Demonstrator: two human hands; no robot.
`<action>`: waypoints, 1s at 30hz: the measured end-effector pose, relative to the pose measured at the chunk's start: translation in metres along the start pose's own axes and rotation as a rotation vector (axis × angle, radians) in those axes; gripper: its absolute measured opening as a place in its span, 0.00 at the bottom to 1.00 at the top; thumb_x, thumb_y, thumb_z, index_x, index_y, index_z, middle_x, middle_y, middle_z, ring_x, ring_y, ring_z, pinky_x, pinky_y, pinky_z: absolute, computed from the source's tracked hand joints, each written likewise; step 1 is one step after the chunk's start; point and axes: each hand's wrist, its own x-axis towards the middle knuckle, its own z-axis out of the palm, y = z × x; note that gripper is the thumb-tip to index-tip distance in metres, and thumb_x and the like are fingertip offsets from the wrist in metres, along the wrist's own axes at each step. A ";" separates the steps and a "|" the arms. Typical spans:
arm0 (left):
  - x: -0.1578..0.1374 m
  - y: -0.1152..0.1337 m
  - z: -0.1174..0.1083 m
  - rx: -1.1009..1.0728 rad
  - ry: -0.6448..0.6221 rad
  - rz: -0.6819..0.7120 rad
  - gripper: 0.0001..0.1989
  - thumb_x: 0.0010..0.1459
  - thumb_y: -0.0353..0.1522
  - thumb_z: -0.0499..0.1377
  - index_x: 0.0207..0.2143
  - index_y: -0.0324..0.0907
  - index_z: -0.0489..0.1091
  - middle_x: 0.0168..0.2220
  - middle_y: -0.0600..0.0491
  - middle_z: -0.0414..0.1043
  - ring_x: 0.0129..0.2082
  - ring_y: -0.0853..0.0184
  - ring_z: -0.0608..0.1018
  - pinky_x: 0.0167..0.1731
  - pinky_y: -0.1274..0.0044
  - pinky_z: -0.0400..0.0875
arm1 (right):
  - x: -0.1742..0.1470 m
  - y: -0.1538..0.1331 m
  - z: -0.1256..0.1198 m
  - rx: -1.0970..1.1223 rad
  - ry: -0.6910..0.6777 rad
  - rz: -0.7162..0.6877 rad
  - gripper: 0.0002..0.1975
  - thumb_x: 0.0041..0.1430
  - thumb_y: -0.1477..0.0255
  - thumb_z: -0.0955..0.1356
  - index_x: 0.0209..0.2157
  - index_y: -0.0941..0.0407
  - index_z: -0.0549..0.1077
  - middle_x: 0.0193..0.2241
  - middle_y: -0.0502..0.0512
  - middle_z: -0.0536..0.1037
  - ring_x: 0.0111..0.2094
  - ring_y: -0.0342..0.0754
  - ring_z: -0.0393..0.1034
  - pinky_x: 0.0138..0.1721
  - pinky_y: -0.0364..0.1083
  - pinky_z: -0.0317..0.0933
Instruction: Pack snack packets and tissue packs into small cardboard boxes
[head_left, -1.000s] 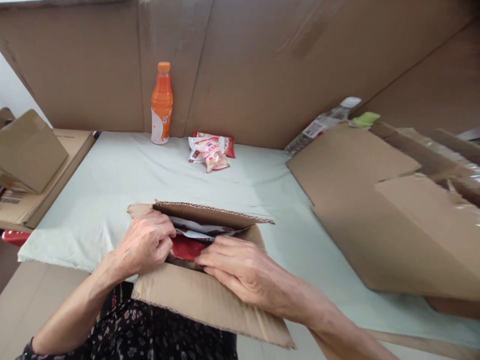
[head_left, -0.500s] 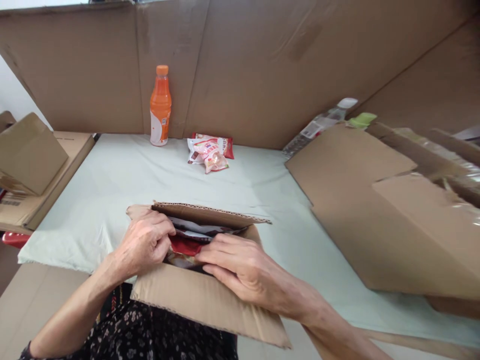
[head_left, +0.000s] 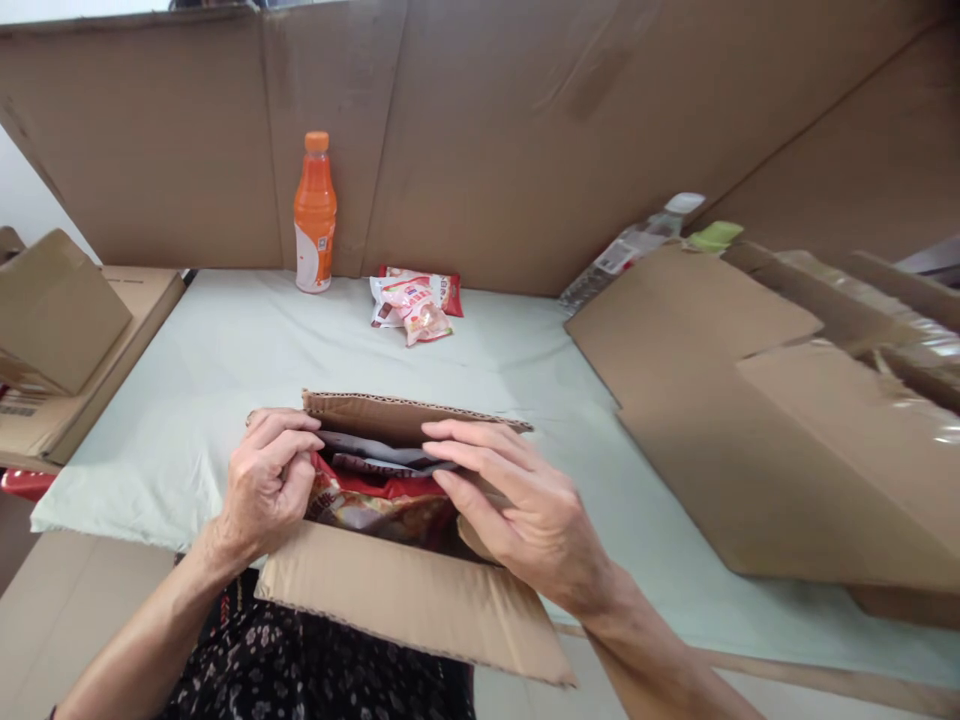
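Observation:
A small cardboard box [head_left: 420,605] stands at the table's near edge, its front flap folded toward me and its back flap raised. Inside it, a red food packet [head_left: 390,505] lies in front of grey-white packets [head_left: 375,448]. My left hand [head_left: 271,485] is closed over the box's left edge, fingers curled; part of its grip is hidden. Over the box's right side, my right hand [head_left: 525,505] is open, with fingers stretched out just above the packets. It holds nothing.
An orange drink bottle [head_left: 315,215] stands against the cardboard wall [head_left: 480,150]. Nearby lie several small snack packets [head_left: 420,305]. A large open carton [head_left: 697,420] on the right has a clear bottle [head_left: 630,250] leaning behind it. More cardboard [head_left: 64,315] is at the left.
My right hand has lifted out of the box, moved right and opened its fingers. The red packet now shows more fully. My left hand has shifted slightly left along the box's edge.

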 end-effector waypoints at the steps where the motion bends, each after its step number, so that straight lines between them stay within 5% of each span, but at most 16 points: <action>1: -0.001 0.000 0.000 -0.007 0.016 -0.005 0.13 0.62 0.22 0.52 0.33 0.42 0.74 0.39 0.48 0.80 0.44 0.62 0.80 0.45 0.65 0.77 | -0.001 0.000 0.001 -0.017 0.006 -0.002 0.10 0.66 0.79 0.67 0.44 0.54 0.78 0.47 0.61 0.82 0.49 0.53 0.78 0.50 0.53 0.73; 9: -0.002 -0.005 0.001 -0.038 0.009 0.053 0.12 0.61 0.20 0.53 0.33 0.41 0.74 0.37 0.49 0.81 0.43 0.62 0.80 0.46 0.65 0.78 | -0.009 0.001 0.003 -0.241 0.280 0.001 0.14 0.63 0.79 0.68 0.48 0.52 0.78 0.59 0.63 0.73 0.56 0.61 0.72 0.52 0.59 0.68; 16: -0.008 -0.005 0.001 0.013 0.084 -0.021 0.11 0.61 0.21 0.55 0.35 0.40 0.75 0.43 0.46 0.79 0.44 0.61 0.80 0.45 0.67 0.78 | -0.008 0.005 0.008 -0.231 0.227 -0.059 0.12 0.64 0.80 0.68 0.47 0.52 0.76 0.44 0.57 0.82 0.45 0.54 0.77 0.49 0.54 0.68; 21: -0.009 -0.005 -0.001 -0.004 0.033 0.006 0.11 0.62 0.22 0.54 0.35 0.42 0.75 0.39 0.48 0.80 0.44 0.61 0.80 0.46 0.67 0.78 | -0.011 0.001 0.007 -0.300 0.338 -0.018 0.12 0.62 0.80 0.70 0.46 0.52 0.77 0.55 0.63 0.76 0.50 0.58 0.75 0.51 0.58 0.66; 24: -0.009 -0.005 -0.001 0.023 0.031 -0.011 0.11 0.62 0.22 0.54 0.35 0.42 0.75 0.41 0.48 0.79 0.45 0.60 0.80 0.47 0.65 0.78 | -0.009 0.000 0.006 -0.344 0.308 -0.036 0.11 0.62 0.80 0.70 0.44 0.52 0.77 0.52 0.61 0.79 0.53 0.61 0.74 0.54 0.60 0.64; 30: -0.018 -0.006 0.001 0.091 0.117 -0.108 0.10 0.62 0.24 0.55 0.37 0.42 0.76 0.48 0.45 0.76 0.52 0.57 0.78 0.51 0.61 0.76 | -0.006 -0.002 0.004 -0.156 0.122 -0.147 0.09 0.63 0.81 0.68 0.40 0.53 0.76 0.41 0.58 0.83 0.40 0.52 0.79 0.43 0.52 0.70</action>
